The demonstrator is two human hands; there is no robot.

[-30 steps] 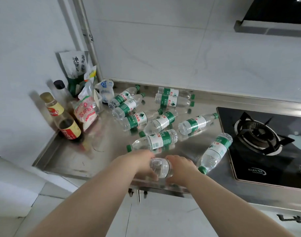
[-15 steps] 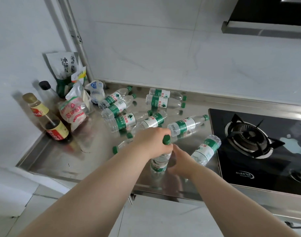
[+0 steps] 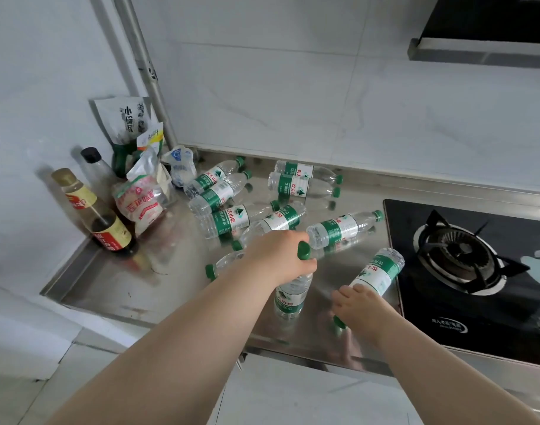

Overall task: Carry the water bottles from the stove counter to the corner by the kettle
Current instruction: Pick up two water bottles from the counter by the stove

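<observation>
Several clear water bottles with green caps and green-white labels lie scattered on the steel stove counter [image 3: 109,286]. My left hand [image 3: 278,256] grips one water bottle [image 3: 290,297] by its neck and holds it upright on the counter near the front edge. To its right, my right hand [image 3: 359,306] is curled over the neck of a lying bottle [image 3: 377,273] beside the stove, whose green cap pokes out below the hand. Another bottle [image 3: 339,230] lies just behind my left hand. No kettle is in view.
A black gas stove [image 3: 477,271] fills the right side. Sauce bottles [image 3: 109,233] and food bags [image 3: 140,207] crowd the left corner under a metal pipe [image 3: 146,72]. A range hood [image 3: 492,32] hangs at the top right. The counter's front edge is close to my arms.
Both hands held one lying bottle at the front edge. My left hand stood it upright by the neck. My right hand let go and moved right onto the bottle beside the stove.
</observation>
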